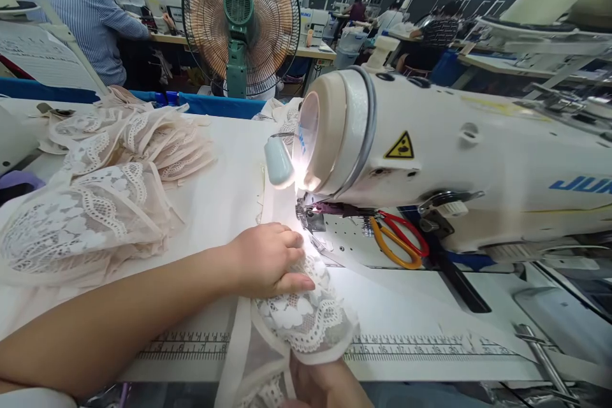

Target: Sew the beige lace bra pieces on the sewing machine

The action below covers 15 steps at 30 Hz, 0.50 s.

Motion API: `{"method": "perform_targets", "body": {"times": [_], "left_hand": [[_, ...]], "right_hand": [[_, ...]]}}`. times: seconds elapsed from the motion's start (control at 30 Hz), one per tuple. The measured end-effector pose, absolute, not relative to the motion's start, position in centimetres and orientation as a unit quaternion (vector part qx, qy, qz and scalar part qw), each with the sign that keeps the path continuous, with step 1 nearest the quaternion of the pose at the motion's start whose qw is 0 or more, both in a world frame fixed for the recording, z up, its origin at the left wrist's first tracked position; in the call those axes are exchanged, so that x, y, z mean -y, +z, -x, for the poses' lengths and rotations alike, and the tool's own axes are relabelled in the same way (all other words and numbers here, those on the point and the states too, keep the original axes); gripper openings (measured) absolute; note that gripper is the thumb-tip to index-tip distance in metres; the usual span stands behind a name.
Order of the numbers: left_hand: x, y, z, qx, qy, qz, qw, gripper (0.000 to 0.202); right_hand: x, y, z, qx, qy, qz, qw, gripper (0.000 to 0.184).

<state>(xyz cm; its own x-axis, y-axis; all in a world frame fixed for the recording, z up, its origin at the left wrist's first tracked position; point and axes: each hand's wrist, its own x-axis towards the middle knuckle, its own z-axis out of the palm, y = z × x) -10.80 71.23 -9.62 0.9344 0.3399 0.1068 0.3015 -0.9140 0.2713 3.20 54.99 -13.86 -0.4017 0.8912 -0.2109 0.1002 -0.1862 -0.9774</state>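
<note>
Left hand guiding a lace piece up to the sewing machine's foot, right hand below.
The lace piece (318, 322) lies on the counter (229, 159) just in front of the foot (303, 217) of the sewing machine (421, 121), its lower part hanging over the near edge. The left hand (268, 261) rests palm down on it, fingers loosely bent and thumb set apart; whether they pinch the lace I cannot tell. The right hand (332, 386) is under the lace at the counter's edge, its fingers mostly hidden, so their grip cannot be told. The step in hand looks like lining up or feeding an edge for stitching; the next move calls for a flat, straight edge, with the left fingers clear of the needle area.
</note>
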Motion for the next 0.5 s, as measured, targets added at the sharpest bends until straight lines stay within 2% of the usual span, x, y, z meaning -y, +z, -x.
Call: {"method": "perform_targets", "body": {"times": [0.1, 0.17, 0.3, 0.5], "left_hand": [[-71.6, -9.6, 10.9, -0.165, 0.083, -0.975, 0.121, 0.055], [-71.8, -9.6, 11.0, -0.164, 0.092, -0.976, 0.113, 0.056], [-72.2, -9.2, 11.0, -0.164, 0.099, -0.976, 0.105, 0.062], [-72.2, -8.8, 10.7, -0.187, 0.078, -0.974, 0.105, 0.061]], "right_hand": [[-55.8, -13.6, -1.6, 0.443, 0.704, 0.410, 0.375, 0.085], [-56.4, -13.0, -0.5, 0.379, 0.744, 0.355, 0.422, 0.089], [-57.4, -11.7, 0.7, 0.285, 0.791, 0.244, 0.484, 0.084], [-58.3, -12.1, 1.5, 0.288, 0.788, 0.222, 0.497, 0.076]]}}
